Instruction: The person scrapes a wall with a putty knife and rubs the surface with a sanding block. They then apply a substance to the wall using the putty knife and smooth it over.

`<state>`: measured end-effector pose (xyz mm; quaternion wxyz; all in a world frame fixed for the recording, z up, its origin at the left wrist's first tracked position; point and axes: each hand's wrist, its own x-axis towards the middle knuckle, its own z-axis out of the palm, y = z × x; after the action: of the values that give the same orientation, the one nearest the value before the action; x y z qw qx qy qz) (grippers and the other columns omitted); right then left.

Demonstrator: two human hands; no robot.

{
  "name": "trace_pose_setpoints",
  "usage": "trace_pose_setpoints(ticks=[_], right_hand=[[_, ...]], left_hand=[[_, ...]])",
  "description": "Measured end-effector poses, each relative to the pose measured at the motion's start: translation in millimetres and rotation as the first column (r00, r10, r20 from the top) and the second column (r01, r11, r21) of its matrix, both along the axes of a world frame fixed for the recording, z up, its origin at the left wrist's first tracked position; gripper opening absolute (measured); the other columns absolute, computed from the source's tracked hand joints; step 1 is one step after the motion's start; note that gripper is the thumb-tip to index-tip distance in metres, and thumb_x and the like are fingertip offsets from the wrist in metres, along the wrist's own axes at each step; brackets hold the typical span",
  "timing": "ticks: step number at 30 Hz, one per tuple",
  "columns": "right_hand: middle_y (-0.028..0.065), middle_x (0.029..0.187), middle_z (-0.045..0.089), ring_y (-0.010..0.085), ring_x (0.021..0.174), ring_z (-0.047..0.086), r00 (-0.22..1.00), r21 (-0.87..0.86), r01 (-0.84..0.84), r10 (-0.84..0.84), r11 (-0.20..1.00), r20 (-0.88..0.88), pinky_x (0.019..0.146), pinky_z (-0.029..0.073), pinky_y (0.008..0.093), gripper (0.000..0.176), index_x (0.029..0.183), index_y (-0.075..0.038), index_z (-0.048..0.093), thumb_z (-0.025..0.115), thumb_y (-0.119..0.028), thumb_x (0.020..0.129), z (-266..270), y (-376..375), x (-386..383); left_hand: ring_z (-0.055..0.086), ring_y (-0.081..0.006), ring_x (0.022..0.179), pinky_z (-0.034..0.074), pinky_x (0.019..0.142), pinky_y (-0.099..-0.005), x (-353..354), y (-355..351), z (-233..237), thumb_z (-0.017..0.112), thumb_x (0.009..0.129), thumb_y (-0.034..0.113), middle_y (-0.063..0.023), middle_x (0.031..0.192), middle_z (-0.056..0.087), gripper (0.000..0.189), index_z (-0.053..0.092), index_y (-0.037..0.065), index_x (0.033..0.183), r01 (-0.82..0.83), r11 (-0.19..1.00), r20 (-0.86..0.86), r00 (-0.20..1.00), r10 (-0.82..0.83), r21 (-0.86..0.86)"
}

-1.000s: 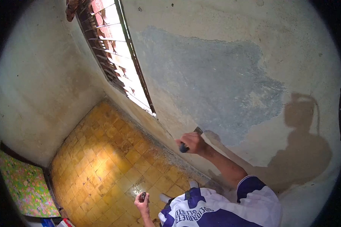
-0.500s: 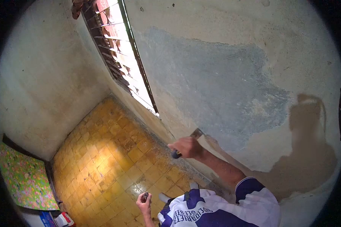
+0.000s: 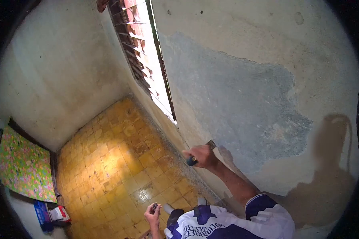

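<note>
My right hand [image 3: 203, 157] is closed around the dark handle of a scraper [image 3: 212, 144]. Its flat blade points toward the wall, just below the lower left edge of a grey-blue patch [image 3: 235, 95] of bare plaster. Low in the view, my left hand [image 3: 152, 217] is held in front of my body with its fingers curled round a small dark object [image 3: 154, 206]. I cannot tell what that object is.
A barred window [image 3: 147, 59] lets bright light in left of the patch. Yellow tiles [image 3: 115, 159] cover the floor. At the far left stand a flowered green panel [image 3: 26, 163] and a blue and a red-and-white item [image 3: 60, 214]. My shadow [image 3: 327, 167] falls on the right wall.
The view has tilted a little, so the window and patch sit further right. The scraper blade has shifted slightly down along the wall. My left hand stays closed in nearly the same place.
</note>
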<state>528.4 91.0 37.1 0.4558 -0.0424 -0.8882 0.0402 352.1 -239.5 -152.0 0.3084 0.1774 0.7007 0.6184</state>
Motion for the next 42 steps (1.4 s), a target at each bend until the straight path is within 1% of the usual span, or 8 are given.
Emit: trace_pose_setpoints(ticks=[10, 16, 19, 22, 23, 27, 36, 42], right_hand=[[0.0055, 0.066, 0.060, 0.0223, 0.058, 0.063, 0.988, -0.139, -0.093, 0.109, 0.986, 0.109, 0.050, 0.051, 0.0348, 0.008, 0.090, -0.007, 0.065, 0.066, -0.012, 0.084, -2.7, 1.1, -28.6], [0.0088, 0.066, 0.060, 0.0264, 0.058, 0.064, 0.992, -0.202, 0.028, -0.002, 0.979, 0.128, 0.050, 0.051, 0.0372, 0.011, 0.086, -0.010, 0.062, 0.069, -0.017, 0.086, 8.0, 16.9, -34.5], [0.0114, 0.068, 0.062, 0.0286, 0.058, 0.063, 0.963, -0.204, 0.028, 0.028, 0.979, 0.267, 0.052, 0.050, 0.0394, 0.018, 0.079, -0.009, 0.058, 0.073, -0.020, 0.082, 10.2, 4.2, -53.6], [0.0141, 0.066, 0.062, 0.0284, 0.058, 0.063, 0.997, -0.254, -0.074, 0.077, 0.964, 0.001, 0.054, 0.049, 0.0422, 0.022, 0.077, -0.007, 0.056, 0.071, -0.021, 0.084, 24.4, 17.2, -55.9], [0.0167, 0.067, 0.061, 0.0291, 0.061, 0.064, 0.916, -0.400, 0.315, -0.165, 0.861, 0.366, 0.058, 0.049, 0.0433, 0.023, 0.079, -0.005, 0.057, 0.069, -0.024, 0.087, 17.4, 29.2, -53.2], [0.0188, 0.065, 0.058, 0.0335, 0.064, 0.064, 0.888, -0.651, 0.170, 0.171, 0.740, 0.427, 0.056, 0.046, 0.0425, 0.032, 0.076, -0.002, 0.055, 0.066, -0.028, 0.090, -33.8, 9.9, -86.3], [0.0241, 0.092, 0.064, 0.0387, 0.087, 0.064, 0.819, -0.703, 0.564, -0.189, 0.433, 0.541, 0.074, 0.048, 0.0446, 0.039, 0.098, 0.001, 0.053, 0.069, -0.032, 0.086, -159.2, -131.3, -48.9], [0.0155, 0.075, 0.056, 0.0293, 0.065, 0.050, 0.837, -0.752, 0.533, -0.371, 0.388, 0.402, 0.062, 0.044, 0.0388, 0.037, 0.086, 0.002, 0.054, 0.075, -0.029, 0.082, -126.2, -153.2, -27.3]], left_hand=[[0.069, -0.0153, 0.084, 0.054, 0.066, -0.0266, 14.8, -12.1, -4.9, 0.068, 0.091, 0.009, -0.0112, 0.094, 0.072, 0.021, 0.064, -0.002, 0.108, -0.034, 0.998, 0.019, 0.999, 0.033, 0.045], [0.060, -0.0078, 0.066, 0.048, 0.058, -0.0223, -10.1, -5.8, -14.9, 0.069, 0.089, 0.006, -0.0096, 0.092, 0.072, 0.021, 0.064, -0.002, 0.108, -0.002, 0.997, 0.107, 0.994, -0.006, 0.076], [0.068, -0.0177, 0.088, 0.054, 0.072, -0.0283, -33.3, -1.6, -16.6, 0.069, 0.090, 0.009, -0.0120, 0.097, 0.071, 0.023, 0.063, -0.003, 0.109, 0.074, 0.995, 0.069, 0.994, -0.079, 0.072], [0.062, -0.0079, 0.073, 0.050, 0.063, -0.0226, -59.0, 2.3, -22.3, 0.070, 0.089, 0.008, -0.0097, 0.094, 0.072, 0.023, 0.064, -0.002, 0.109, 0.080, 0.989, 0.048, 0.995, -0.086, 0.121], [0.062, -0.0077, 0.073, 0.050, 0.063, -0.0225, -67.8, 1.7, -22.8, 0.071, 0.089, 0.008, -0.0088, 0.093, 0.072, 0.023, 0.064, -0.002, 0.108, 0.092, 0.989, 0.055, 0.994, -0.099, 0.113], [0.060, -0.0070, 0.071, 0.048, 0.062, -0.0218, -109.0, -3.9, -24.8, 0.074, 0.086, 0.009, -0.0045, 0.087, 0.070, 0.021, 0.065, 0.000, 0.104, 0.130, 0.989, 0.037, 0.990, -0.132, 0.069], [0.066, -0.0131, 0.079, 0.052, 0.072, -0.0246, -192.5, 1.2, -35.6, 0.072, 0.087, 0.008, -0.0059, 0.087, 0.069, 0.019, 0.064, 0.000, 0.102, 0.200, 0.977, 0.011, 0.979, -0.201, 0.070], [0.062, -0.0070, 0.075, 0.049, 0.066, -0.0208, -210.1, 30.6, -34.5, 0.075, 0.085, 0.007, -0.0012, 0.088, 0.068, 0.020, 0.066, 0.002, 0.102, 0.331, 0.939, 0.027, 0.942, -0.335, 0.092]])
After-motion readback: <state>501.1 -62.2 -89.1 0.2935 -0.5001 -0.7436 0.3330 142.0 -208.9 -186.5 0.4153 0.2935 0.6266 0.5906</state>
